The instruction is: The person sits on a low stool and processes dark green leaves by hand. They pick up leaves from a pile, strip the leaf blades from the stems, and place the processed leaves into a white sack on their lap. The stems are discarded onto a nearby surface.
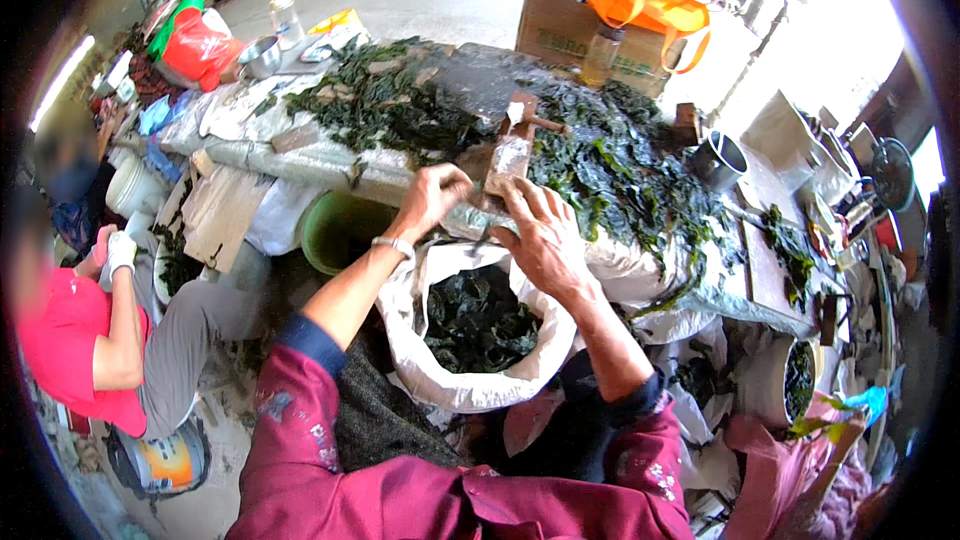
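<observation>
Above the white woven sack (476, 390) hang both my hands, at the near edge of the covered worktable (292, 157). My left hand (439, 195) is curled, its fingertips close together left of a wooden block with a peg (514, 154); whether anything is pinched there is hidden. My right hand (546, 236) lies palm down with fingers apart, fingertips at the block's near end. Dark green seaweed (480, 319) fills the sack, whose rim is rolled outward. More wet seaweed (615, 165) is heaped right of the block, and another pile (390, 101) spreads to the left.
A green tub (319, 240) stands left of the sack. At the left sits a person in a red top (75, 337), wearing a glove. A metal cup (718, 157) and a clear bottle (602, 52) stand on the table. To the right lies a bucket holding seaweed (772, 379).
</observation>
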The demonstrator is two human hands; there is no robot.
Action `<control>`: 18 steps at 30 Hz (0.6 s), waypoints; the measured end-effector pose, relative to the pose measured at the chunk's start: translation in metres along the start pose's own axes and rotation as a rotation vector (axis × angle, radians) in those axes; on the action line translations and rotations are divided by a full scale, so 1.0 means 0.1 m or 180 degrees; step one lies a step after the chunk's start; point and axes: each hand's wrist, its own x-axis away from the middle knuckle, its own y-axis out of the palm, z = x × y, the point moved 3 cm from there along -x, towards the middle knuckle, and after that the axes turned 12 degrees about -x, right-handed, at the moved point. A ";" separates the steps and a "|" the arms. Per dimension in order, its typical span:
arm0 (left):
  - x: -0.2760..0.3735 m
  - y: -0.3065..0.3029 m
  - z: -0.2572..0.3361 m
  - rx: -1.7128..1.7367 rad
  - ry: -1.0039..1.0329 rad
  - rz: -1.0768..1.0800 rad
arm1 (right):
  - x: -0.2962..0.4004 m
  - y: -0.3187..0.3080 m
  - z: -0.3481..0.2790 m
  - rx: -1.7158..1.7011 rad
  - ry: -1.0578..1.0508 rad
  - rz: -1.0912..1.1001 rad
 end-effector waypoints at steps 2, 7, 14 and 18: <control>0.16 0.02 0.56 0.0608 -0.0047 -0.0603 | 0.00 0.00 0.02 -0.0010 -0.0024 -0.0062; 0.60 -0.23 0.73 0.0553 -0.0194 -0.1754 | 0.14 -0.10 -0.03 -0.0658 -0.0301 -0.0439; 0.83 -0.39 0.36 0.0591 -0.0570 -0.1725 | 0.43 -0.08 0.08 -0.0770 0.0436 0.0086; 0.95 -0.09 0.30 0.3957 -0.0716 -0.1182 | 0.61 0.06 -0.06 -0.1357 0.0618 0.0535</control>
